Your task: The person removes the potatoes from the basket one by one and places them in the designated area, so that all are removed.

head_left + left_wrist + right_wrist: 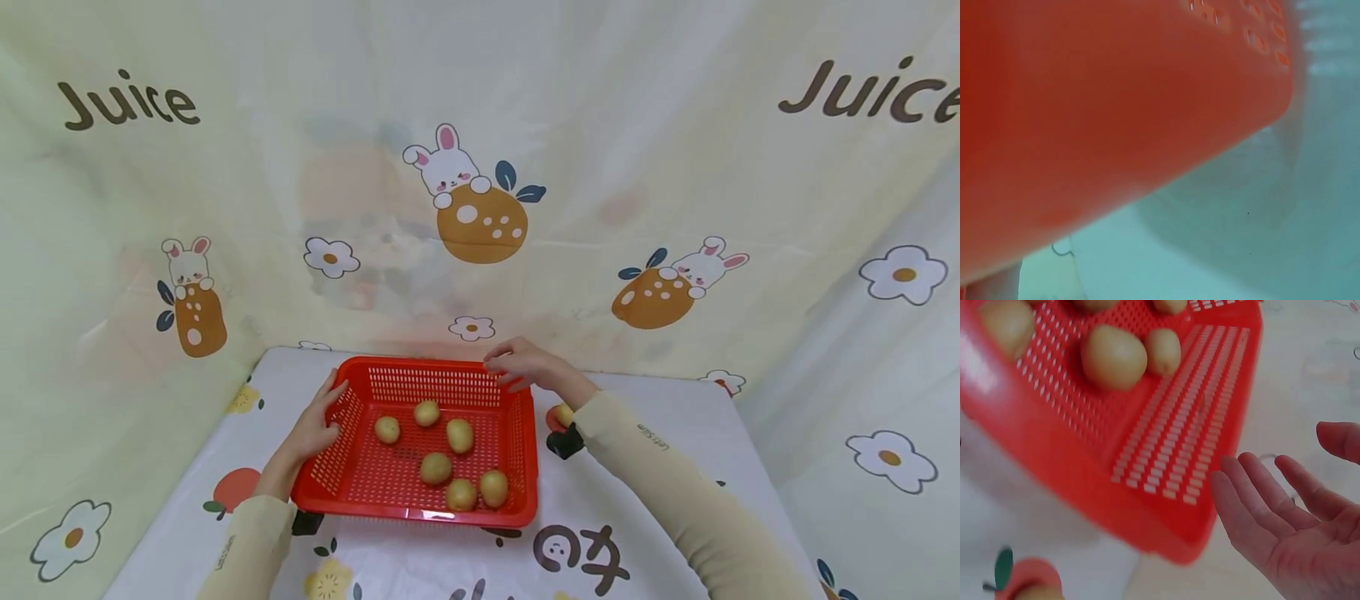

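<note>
A red plastic basket [375, 500] with slotted walls holds several potatoes [435, 468]. My left hand [309, 427] lies over the basket's left rim, fingers extended towards the far corner and thumb apart from them. In the left wrist view the basket's outer wall [1116, 94] hides nearly all of that hand. At the far right corner hovers my right hand [521, 364], its fingers loosely extended and nothing in them. In the right wrist view this hand [1300, 534] shows its palm, with the fingertips [1222, 481] right at the basket rim.
A patterned white cloth [637, 500] covers the table under the basket. Right of the basket, a yellowish round thing [565, 415] sits by a printed red apple, partly behind my sleeve. A printed curtain [375, 100] hangs behind and at both sides.
</note>
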The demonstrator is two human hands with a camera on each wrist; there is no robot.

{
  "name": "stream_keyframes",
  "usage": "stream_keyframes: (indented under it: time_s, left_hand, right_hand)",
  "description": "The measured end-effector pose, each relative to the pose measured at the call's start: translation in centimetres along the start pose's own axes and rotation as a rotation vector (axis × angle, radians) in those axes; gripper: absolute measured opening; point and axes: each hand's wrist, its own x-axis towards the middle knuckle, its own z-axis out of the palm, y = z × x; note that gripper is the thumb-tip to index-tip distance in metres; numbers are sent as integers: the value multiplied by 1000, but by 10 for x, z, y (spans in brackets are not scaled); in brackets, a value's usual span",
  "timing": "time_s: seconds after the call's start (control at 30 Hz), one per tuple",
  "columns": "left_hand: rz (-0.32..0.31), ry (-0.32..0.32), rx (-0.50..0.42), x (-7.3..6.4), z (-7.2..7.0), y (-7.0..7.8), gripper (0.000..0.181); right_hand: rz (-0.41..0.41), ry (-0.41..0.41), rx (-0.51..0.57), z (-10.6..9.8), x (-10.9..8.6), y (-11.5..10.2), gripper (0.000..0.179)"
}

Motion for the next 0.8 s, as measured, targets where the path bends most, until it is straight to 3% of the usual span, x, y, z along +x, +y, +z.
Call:
stream_keyframes:
  time_s: [0.23,0.5,0.8]
  left_hand:
    - [125,54,126,-2,-1,-2,76]
    - [134,52,125,1,2,-4,77]
    - [119,39,91,-1,3,-3,77]
  right_hand:
    - [-6,-35,52,34,13,1,36]
    - [45,-49,70,59,25,19,38]
    - [93,39,61,84,39,43,26]
